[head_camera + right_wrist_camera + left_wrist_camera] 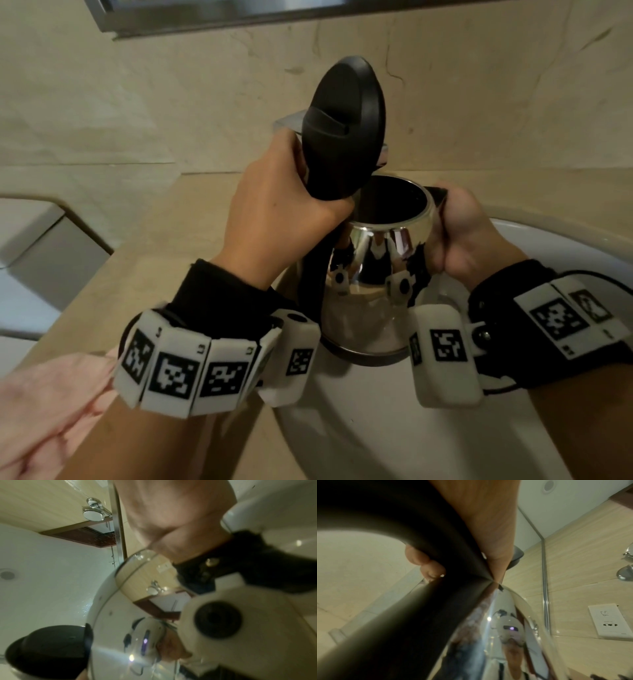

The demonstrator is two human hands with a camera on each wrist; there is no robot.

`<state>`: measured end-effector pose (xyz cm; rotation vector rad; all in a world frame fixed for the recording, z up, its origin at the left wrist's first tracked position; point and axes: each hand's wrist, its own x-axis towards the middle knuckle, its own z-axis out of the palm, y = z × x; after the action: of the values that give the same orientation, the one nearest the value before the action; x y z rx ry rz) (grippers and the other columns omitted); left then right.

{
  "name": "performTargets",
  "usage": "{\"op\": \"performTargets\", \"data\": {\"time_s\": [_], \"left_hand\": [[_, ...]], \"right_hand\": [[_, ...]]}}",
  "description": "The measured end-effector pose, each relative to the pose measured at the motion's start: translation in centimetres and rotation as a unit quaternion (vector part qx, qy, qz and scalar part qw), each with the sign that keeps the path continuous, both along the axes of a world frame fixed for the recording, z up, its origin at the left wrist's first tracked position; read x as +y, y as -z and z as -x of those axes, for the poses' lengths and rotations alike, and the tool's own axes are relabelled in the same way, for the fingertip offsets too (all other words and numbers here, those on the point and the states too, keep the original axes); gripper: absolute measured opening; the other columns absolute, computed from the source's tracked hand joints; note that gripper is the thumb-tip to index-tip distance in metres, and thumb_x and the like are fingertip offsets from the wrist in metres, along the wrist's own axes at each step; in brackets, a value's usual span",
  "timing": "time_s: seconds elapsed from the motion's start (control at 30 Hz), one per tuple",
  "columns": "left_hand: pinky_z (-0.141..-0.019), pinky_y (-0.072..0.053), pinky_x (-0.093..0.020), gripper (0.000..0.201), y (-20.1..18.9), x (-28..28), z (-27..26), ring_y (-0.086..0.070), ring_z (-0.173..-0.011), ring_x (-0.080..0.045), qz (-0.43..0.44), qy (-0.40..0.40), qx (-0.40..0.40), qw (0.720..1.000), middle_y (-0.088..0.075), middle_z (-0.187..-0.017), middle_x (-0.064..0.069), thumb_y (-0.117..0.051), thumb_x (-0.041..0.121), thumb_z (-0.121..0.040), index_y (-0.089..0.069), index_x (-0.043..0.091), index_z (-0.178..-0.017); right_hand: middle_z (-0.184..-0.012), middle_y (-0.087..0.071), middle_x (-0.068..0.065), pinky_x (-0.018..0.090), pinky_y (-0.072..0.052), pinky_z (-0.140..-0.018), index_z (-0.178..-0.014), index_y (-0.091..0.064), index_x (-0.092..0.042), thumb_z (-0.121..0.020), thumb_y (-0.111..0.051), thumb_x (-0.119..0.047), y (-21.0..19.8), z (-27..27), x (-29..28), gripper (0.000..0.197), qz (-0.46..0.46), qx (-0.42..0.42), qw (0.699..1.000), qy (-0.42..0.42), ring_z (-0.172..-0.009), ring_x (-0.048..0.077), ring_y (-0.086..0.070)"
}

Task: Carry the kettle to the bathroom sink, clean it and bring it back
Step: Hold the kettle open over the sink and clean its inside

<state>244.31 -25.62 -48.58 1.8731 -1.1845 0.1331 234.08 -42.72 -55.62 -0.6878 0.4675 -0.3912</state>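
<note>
Kettle (373,274) sat upright over the white sink basin (548,246), hinged black lid (346,126) flipped up and open, mouth facing up toward the head camera. Left hand (274,205) was wrapped around the black handle (318,171) on the kettle's left side, fingers curled fully round it; left-wrist view showed fingertips (426,562) hooked under the handle. Right hand (459,233) was on the opposite side, fingers closed on the rim near the spout; exact contact was hidden behind the palm. So the kettle lay between the two hands, long axis vertical, both hands touching it, left carrying the load by my read.

Chrome faucet (291,121) was mostly hidden behind the lid, just beyond the kettle. Likely next: get the open mouth under the spout, or tip it out into the basin. No water flow visible.

Surface: beige stone-look counter (164,240) around the basin, matching wall tiles, mirror edge (219,17) up top. Pink cloth (51,411) lay on the counter at near left. Wall socket (611,620) showed in the left-wrist view.
</note>
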Motion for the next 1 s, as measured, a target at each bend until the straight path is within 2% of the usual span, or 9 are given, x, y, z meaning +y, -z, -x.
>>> {"op": "performTargets", "data": {"time_s": [0.13,0.27,0.37,0.47,0.5,0.63,0.87,0.93,1.0], "left_hand": [[-0.061,-0.044,-0.019,0.039,0.1,0.0,0.0,-0.054,-0.071,-0.005,-0.002,0.002,0.000,1.000,-0.054,-0.079,0.009,-0.074,0.025,-0.068,-0.046,0.021,-0.095],[-0.061,-0.045,-0.016,0.040,0.0,0.0,0.0,-0.052,-0.069,-0.001,-0.008,0.001,0.000,1.000,-0.052,-0.078,0.012,-0.073,0.026,-0.069,-0.045,0.022,-0.097],[-0.059,-0.045,-0.020,0.039,-0.2,0.1,0.1,-0.053,-0.069,-0.003,-0.007,-0.001,0.004,1.000,-0.054,-0.078,0.009,-0.075,0.026,-0.069,-0.046,0.020,-0.095],[-0.059,-0.045,-0.025,0.039,-0.2,0.1,0.1,-0.053,-0.069,-0.005,-0.005,-0.003,0.008,1.000,-0.055,-0.079,0.007,-0.075,0.025,-0.069,-0.046,0.018,-0.095],[-0.059,-0.044,-0.025,0.039,-0.2,0.0,0.0,-0.052,-0.069,-0.005,-0.005,-0.002,0.009,1.000,-0.054,-0.079,0.008,-0.074,0.025,-0.069,-0.046,0.019,-0.096],[-0.061,-0.044,-0.025,0.039,-0.3,0.1,0.0,-0.049,-0.070,-0.003,-0.012,0.002,0.002,1.000,-0.050,-0.079,0.013,-0.074,0.026,-0.071,-0.046,0.018,-0.098],[-0.059,-0.041,-0.023,0.039,-0.3,0.0,-0.1,-0.050,-0.070,-0.005,-0.009,-0.006,-0.002,1.000,-0.049,-0.078,0.014,-0.074,0.025,-0.071,-0.048,0.016,-0.098],[-0.059,-0.040,-0.020,0.040,-0.3,0.0,-0.1,-0.051,-0.073,-0.009,-0.009,-0.009,-0.002,1.000,-0.049,-0.078,0.015,-0.074,0.025,-0.071,-0.049,0.015,-0.101],[-0.059,-0.037,-0.015,0.044,-0.3,0.0,-0.1,-0.051,-0.076,-0.009,-0.007,-0.009,-0.002,1.000,-0.049,-0.080,0.016,-0.074,0.024,-0.071,-0.051,0.013,-0.107]], "right_hand": [[-0.080,-0.049,0.006,0.029,-0.054,-0.068,-0.101,-0.052,-0.017,-0.089,-0.038,-0.023,-0.6,0.2,0.5,0.020,0.004,0.007,1.000,0.007,-0.074,0.021,-0.054],[-0.075,-0.049,0.006,0.027,-0.053,-0.063,-0.088,-0.054,-0.018,-0.090,-0.038,-0.025,-0.4,0.4,0.6,0.018,0.025,0.045,0.998,0.026,-0.069,0.020,-0.054],[-0.063,-0.049,0.002,0.022,-0.048,-0.056,-0.072,-0.052,-0.019,-0.091,-0.040,-0.026,-0.8,1.1,1.2,0.024,0.068,0.086,0.993,0.053,-0.057,0.015,-0.053],[-0.035,-0.046,-0.005,0.011,-0.037,-0.032,-0.054,-0.045,-0.016,-0.097,-0.035,-0.022,-0.7,2.4,1.8,0.044,0.072,0.129,0.983,0.106,-0.028,0.005,-0.046],[-0.031,-0.046,-0.006,0.011,-0.036,-0.029,-0.056,-0.047,-0.016,-0.098,-0.033,-0.022,-0.5,2.8,2.0,0.044,0.066,0.147,0.981,0.113,-0.025,0.004,-0.046],[-0.040,-0.058,0.000,0.026,-0.045,-0.050,-0.071,-0.055,-0.015,-0.095,-0.032,-0.023,1.1,4.6,3.6,0.034,0.033,0.246,0.961,0.123,-0.058,0.015,-0.055],[-0.067,-0.056,0.004,0.031,-0.040,-0.059,-0.065,-0.053,-0.017,-0.087,-0.042,-0.016,2.2,5.1,6.4,0.025,0.035,0.293,0.945,0.137,-0.065,0.019,-0.052],[-0.057,-0.055,0.004,0.027,-0.040,-0.053,-0.058,-0.050,-0.016,-0.078,-0.042,-0.010,1.7,4.9,6.6,0.023,0.051,0.300,0.943,0.137,-0.056,0.018,-0.052],[-0.039,-0.048,0.001,0.015,-0.038,-0.039,-0.041,-0.047,-0.013,-0.059,-0.042,-0.005,1.0,4.8,6.9,0.020,0.050,0.290,0.946,0.136,-0.034,0.014,-0.047]]}}
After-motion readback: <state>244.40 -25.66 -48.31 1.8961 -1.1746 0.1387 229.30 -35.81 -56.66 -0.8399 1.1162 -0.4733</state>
